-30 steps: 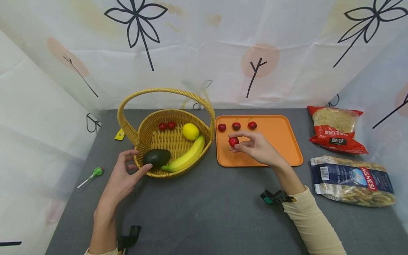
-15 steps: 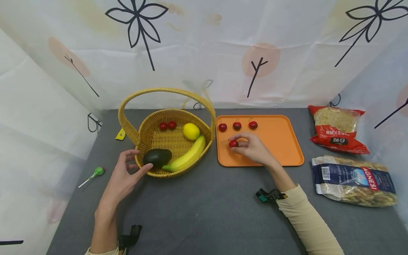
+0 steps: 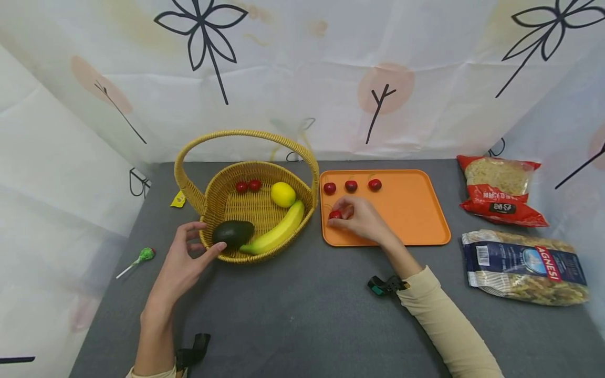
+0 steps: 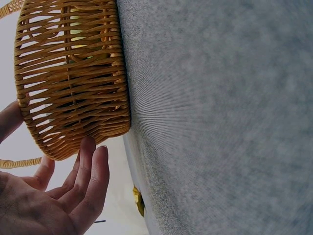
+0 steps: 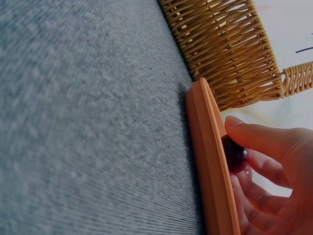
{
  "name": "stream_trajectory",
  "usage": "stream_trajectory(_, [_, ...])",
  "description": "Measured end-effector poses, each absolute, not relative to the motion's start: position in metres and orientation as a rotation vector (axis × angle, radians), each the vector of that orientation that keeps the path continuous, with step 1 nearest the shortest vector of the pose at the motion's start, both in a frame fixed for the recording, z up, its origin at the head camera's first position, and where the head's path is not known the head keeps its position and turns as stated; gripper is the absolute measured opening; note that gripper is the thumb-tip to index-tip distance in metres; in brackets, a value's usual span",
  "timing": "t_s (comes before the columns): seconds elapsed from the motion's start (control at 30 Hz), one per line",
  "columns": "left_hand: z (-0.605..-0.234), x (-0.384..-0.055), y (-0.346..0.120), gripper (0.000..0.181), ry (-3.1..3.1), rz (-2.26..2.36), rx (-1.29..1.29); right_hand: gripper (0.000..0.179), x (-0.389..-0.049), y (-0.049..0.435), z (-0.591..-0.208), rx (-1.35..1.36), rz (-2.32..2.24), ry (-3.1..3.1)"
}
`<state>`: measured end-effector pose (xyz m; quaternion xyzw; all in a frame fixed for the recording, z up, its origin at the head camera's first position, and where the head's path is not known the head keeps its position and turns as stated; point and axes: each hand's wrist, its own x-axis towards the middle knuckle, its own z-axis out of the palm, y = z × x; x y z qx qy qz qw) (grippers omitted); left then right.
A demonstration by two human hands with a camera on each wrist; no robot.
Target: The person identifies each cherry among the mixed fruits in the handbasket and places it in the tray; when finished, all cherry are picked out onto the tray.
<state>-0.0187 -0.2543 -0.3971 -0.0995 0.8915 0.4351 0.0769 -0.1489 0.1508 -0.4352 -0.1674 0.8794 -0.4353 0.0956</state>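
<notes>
My right hand [image 3: 359,219] pinches a red cherry [image 3: 335,215] between thumb and fingers, low over the front left of the orange tray [image 3: 406,210]. In the right wrist view the cherry [image 5: 234,154] shows dark, just behind the tray's rim [image 5: 208,156]. Along the tray's back left lie three more cherries [image 3: 351,186] in a row. My left hand [image 3: 181,262] grips the left front rim of the wicker basket [image 3: 241,210], thumb at the edge and fingers against the outer wall [image 4: 73,83]. Inside the basket are an avocado [image 3: 233,233], a banana [image 3: 276,231], a lemon [image 3: 283,195] and two cherries [image 3: 248,186].
The basket's tall handle [image 3: 246,133] arches above it, close to the tray's left edge. On the right lie a red noodle packet [image 3: 501,194] and a pasta bag [image 3: 524,268]. A green lollipop [image 3: 144,254] and a small yellow packet [image 3: 178,199] lie left of the basket.
My right hand has moved left and slightly down with the cherry, toward the tray's left edge. The left hand and the basket stay put.
</notes>
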Motion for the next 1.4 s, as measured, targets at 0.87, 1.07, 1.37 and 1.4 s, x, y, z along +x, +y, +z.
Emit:
stream_trajectory(0.87, [-0.396,-0.02,-0.255,0.083,2.685,1.307,-0.29,0.037,-0.142,0.162,-0.397,-0.487,-1.42,2.556])
stream_trajectory(1.07, [-0.397,-0.019,-0.254,0.084,2.672,1.305,-0.297,0.028,-0.129,0.158,-0.375,-0.572,-1.597,2.46])
stream_trajectory(1.37, [-0.398,-0.019,-0.255,0.083,2.673,1.308,-0.293,0.028,-0.109,0.124,-0.349,-0.83,-1.762,2.233])
stream_trajectory(1.4, [-0.398,-0.019,-0.255,0.083,2.673,1.308,-0.294,0.028,-0.109,0.119,-0.349,-0.866,-1.755,2.223])
